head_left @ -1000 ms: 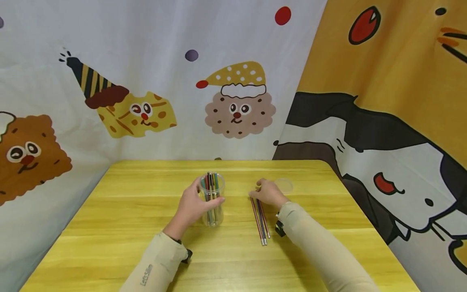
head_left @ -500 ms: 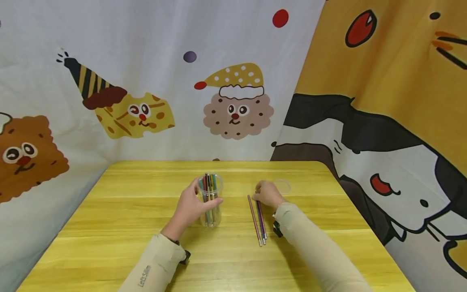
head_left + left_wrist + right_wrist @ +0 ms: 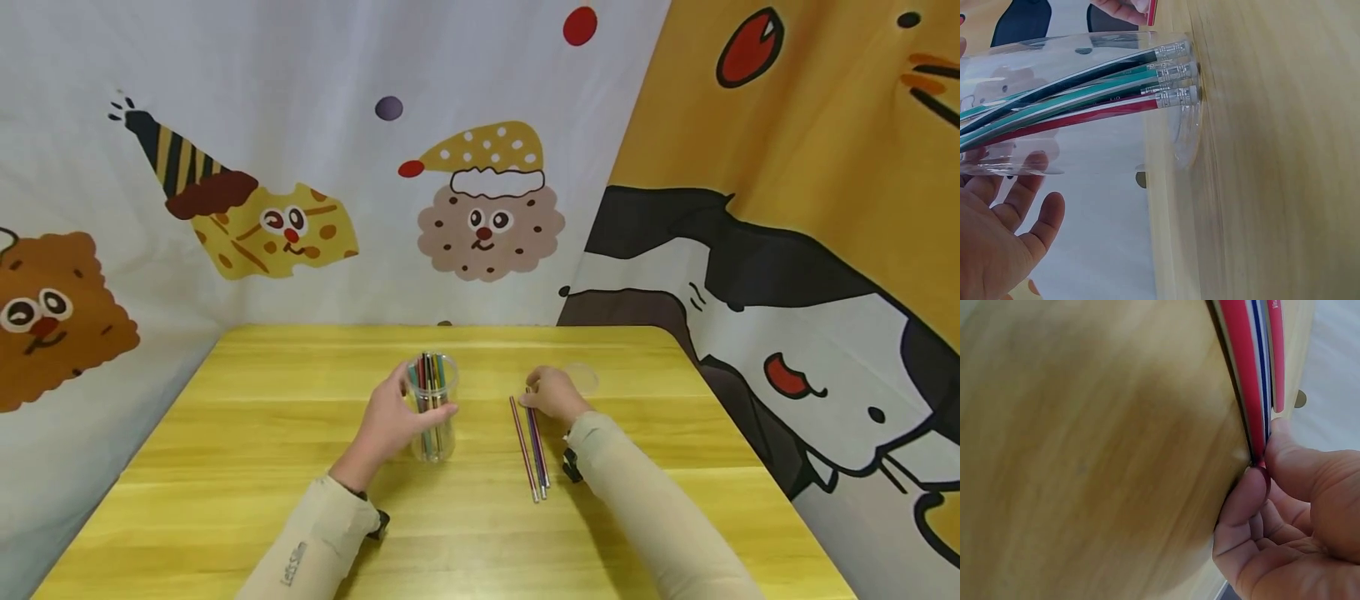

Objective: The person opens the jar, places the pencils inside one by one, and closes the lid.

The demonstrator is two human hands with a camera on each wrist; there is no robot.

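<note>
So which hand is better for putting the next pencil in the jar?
Probably the right hand: its thumb and fingertip pinch loose pencils at one end. The left hand is busy holding the jar.

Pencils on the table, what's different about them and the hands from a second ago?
The right hand drew its fingertips in to the right, off the leftmost pencil, and now pinches the other pencils by their far ends; these lie closer together. The leftmost pencil stayed about where it was. The left hand still holds the clear jar.
</note>
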